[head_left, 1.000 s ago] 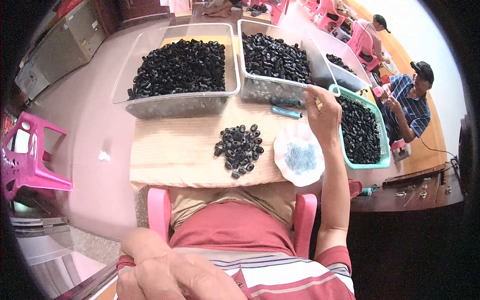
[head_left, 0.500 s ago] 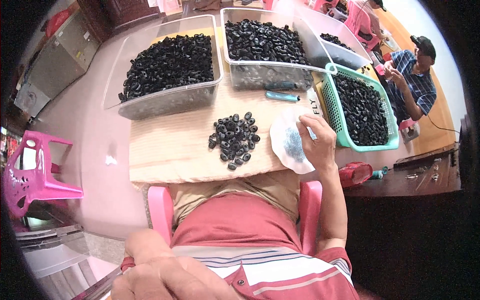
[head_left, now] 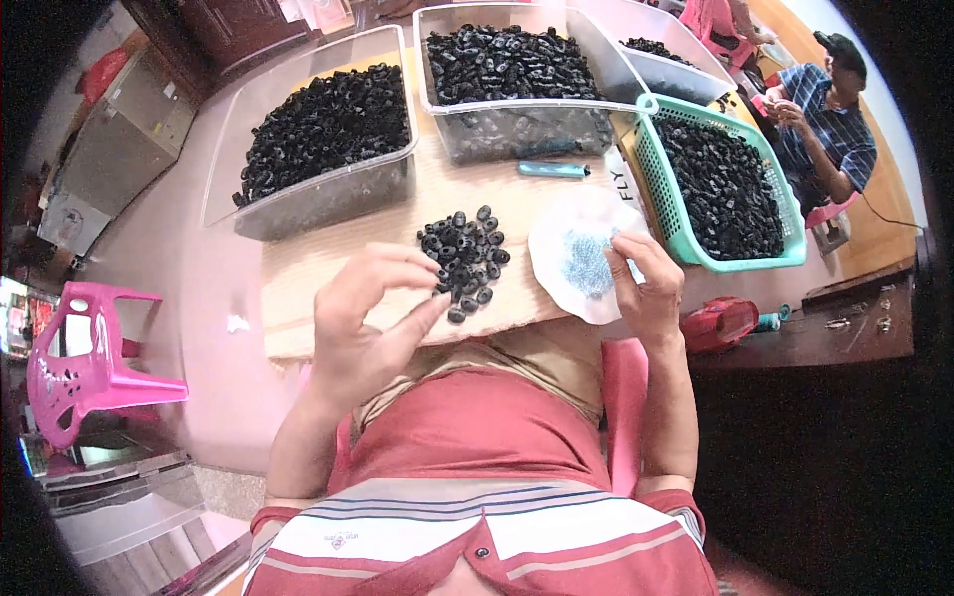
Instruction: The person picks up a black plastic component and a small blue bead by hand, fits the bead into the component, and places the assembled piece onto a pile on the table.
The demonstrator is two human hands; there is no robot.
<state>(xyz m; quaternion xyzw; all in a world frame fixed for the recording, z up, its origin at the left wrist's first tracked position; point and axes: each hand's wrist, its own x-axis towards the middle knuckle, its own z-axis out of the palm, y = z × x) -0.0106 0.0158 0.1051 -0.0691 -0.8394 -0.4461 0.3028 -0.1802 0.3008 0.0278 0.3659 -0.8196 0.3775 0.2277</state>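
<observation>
My left hand (head_left: 363, 323) reaches to the near left side of a loose pile of small black rounded parts with holes (head_left: 459, 248). Thumb and fingers are apart, with nothing visible between them. My right hand (head_left: 648, 288) is at the right rim of a white scalloped dish (head_left: 553, 223). Its thumb and index finger are pinched together; whatever they hold is too small to make out. Tiny bluish clear pieces (head_left: 586, 264) lie spread in the dish.
Two clear bins (head_left: 328, 189) (head_left: 527, 124) heaped with black parts stand at the back. A third bin (head_left: 686, 79) sits behind a green basket (head_left: 661, 189) of black parts. A teal-handled tool (head_left: 553, 170) lies beside them. A pink stool (head_left: 99, 368) stands left; a co-worker (head_left: 830, 129) sits right.
My left hand has come up from near my chest to the pile of black parts. My right hand has shifted slightly right and down at the dish, still pinching.
</observation>
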